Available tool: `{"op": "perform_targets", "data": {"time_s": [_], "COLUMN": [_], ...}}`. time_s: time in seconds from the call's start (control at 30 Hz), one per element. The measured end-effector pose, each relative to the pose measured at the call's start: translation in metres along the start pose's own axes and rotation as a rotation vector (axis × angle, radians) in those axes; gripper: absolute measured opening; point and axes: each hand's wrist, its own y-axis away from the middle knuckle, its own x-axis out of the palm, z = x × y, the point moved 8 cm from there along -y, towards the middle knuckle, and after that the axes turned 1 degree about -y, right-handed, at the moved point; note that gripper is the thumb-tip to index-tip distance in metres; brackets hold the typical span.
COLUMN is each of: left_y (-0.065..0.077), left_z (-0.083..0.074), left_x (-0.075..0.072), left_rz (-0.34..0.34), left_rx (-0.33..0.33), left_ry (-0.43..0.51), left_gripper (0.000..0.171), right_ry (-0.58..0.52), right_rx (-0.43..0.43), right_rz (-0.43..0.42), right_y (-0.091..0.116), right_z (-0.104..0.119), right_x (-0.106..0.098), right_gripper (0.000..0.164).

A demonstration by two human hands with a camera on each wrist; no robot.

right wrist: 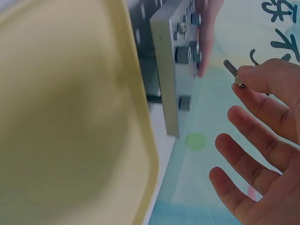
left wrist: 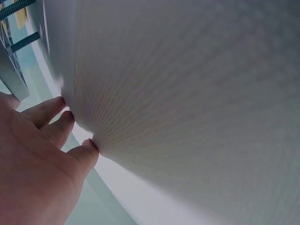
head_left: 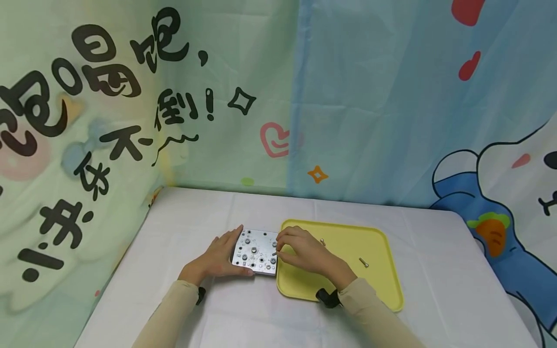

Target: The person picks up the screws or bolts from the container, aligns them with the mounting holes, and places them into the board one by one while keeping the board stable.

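A silvery metal plate point(head_left: 262, 237) with holes and several bolts lies left of the tray on the table. My left hand point(head_left: 222, 256) holds it at its left side, thumb along the near edge and forefinger at the far left corner. In the left wrist view the other fingertips point(left wrist: 93, 145) rest on the white cloth. Over the plate's right edge, my right hand point(head_left: 304, 249) pinches a small bolt point(right wrist: 231, 68) between thumb and forefinger, its threaded end pointing away from the fingers. The right wrist view shows bolt shanks point(right wrist: 153, 99) sticking out beneath the plate.
A yellow tray point(head_left: 348, 229) adjoins the plate's right side, beneath my right hand. In it lie a loose bolt point(head_left: 363, 262) and another small bolt point(head_left: 322, 242). White cloth point(head_left: 243, 319) covers the table, and printed curtains point(head_left: 370, 121) hang behind and at the left.
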Motion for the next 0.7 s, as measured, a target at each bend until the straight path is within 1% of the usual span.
{"op": "perform_targets", "data": {"time_s": [0.2,0.33,0.57,0.7], "left_y": [0.000,0.001,0.001,0.001], "left_z": [0.001,0.000,0.001,0.001], "left_x": [0.000,0.000,0.001,0.000], "left_rz": [-0.002,0.000,0.002,-0.002], "left_rx": [0.004,0.009,0.015,0.017], "left_ry": [0.001,0.008,0.000,-0.002], "left_gripper": [0.128,0.128,0.128,0.128], "right_ry": [0.023,0.055,0.123,0.141], "right_rx": [0.015,0.004,0.003,0.003], "right_rz": [0.035,0.049,0.083,0.079], "right_y": [-0.013,-0.019,-0.023,-0.023], "right_z": [0.005,0.007,0.005,0.005], "right_x": [0.012,0.021,0.034,0.035], "right_gripper": [0.004,0.004,0.004,0.003]}}
